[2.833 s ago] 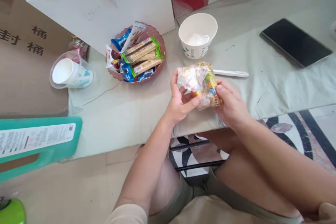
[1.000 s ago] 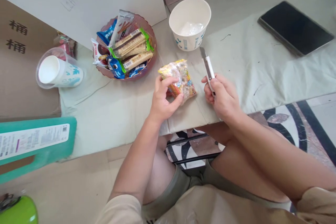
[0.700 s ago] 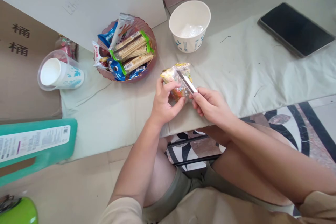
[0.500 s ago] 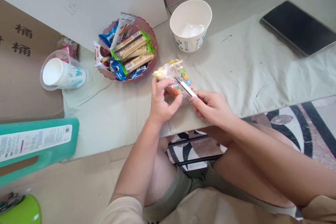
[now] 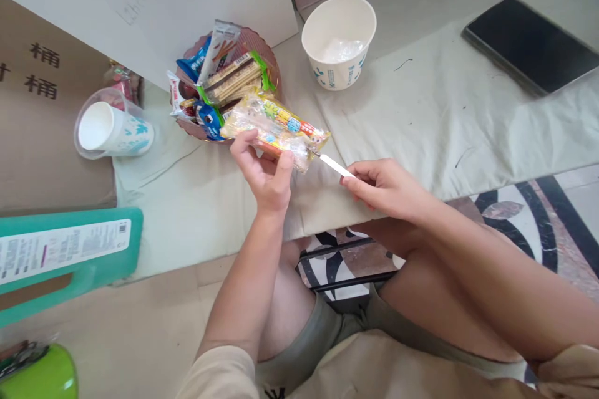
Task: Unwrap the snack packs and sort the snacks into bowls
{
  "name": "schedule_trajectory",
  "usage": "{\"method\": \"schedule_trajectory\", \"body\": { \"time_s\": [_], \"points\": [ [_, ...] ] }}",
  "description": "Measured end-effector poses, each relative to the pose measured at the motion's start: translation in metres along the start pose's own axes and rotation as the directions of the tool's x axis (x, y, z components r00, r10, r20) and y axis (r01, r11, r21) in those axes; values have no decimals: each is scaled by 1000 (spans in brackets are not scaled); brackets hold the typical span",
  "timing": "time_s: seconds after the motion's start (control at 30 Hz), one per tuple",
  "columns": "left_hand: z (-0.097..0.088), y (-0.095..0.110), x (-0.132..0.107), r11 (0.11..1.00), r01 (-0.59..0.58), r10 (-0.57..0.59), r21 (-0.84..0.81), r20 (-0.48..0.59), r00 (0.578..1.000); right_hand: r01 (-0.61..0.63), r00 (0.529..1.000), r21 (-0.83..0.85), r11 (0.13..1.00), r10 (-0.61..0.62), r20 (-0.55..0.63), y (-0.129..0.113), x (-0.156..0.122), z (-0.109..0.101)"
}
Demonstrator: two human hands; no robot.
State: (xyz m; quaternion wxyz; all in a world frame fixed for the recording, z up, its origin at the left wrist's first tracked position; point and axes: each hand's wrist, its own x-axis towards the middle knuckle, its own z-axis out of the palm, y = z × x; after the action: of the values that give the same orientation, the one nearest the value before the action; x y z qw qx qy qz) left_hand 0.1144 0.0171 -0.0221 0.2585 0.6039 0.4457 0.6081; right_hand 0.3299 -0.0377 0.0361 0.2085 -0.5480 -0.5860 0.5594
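Observation:
In my left hand (image 5: 266, 171) is a clear, yellow-edged snack packet (image 5: 281, 121) with colourful printing, gripped between thumb and fingers. It is raised over the near right side of a pink glass bowl (image 5: 272, 62), covering some of the wrapped snacks (image 5: 234, 84) inside. My right hand (image 5: 381, 184) is closed around a slim, white-handled knife (image 5: 336, 166). Its narrow dark tip meets the packet's right end; whether it has gone through the film I cannot tell.
Behind my hands stands a white paper bowl (image 5: 339, 72) with clear plastic inside. A dark phone (image 5: 533, 43) lies at right. Nested cups (image 5: 115, 131) lie at left, near a cardboard box (image 5: 56, 149) and a green jug (image 5: 126, 255). A white box (image 5: 154, 6) stands behind.
My left hand has moved left with the packet, which is now turned lengthwise and shows more of its print. The knife tip has shifted from the packet's middle to its right end.

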Motion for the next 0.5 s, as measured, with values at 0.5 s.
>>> {"method": "schedule_trajectory", "body": {
  "time_s": [0.5],
  "points": [
    [27,21,-34,967,225,-245,115,202,948,0,757,-463,887,-302,-579,48,26,-32]
  ]
}}
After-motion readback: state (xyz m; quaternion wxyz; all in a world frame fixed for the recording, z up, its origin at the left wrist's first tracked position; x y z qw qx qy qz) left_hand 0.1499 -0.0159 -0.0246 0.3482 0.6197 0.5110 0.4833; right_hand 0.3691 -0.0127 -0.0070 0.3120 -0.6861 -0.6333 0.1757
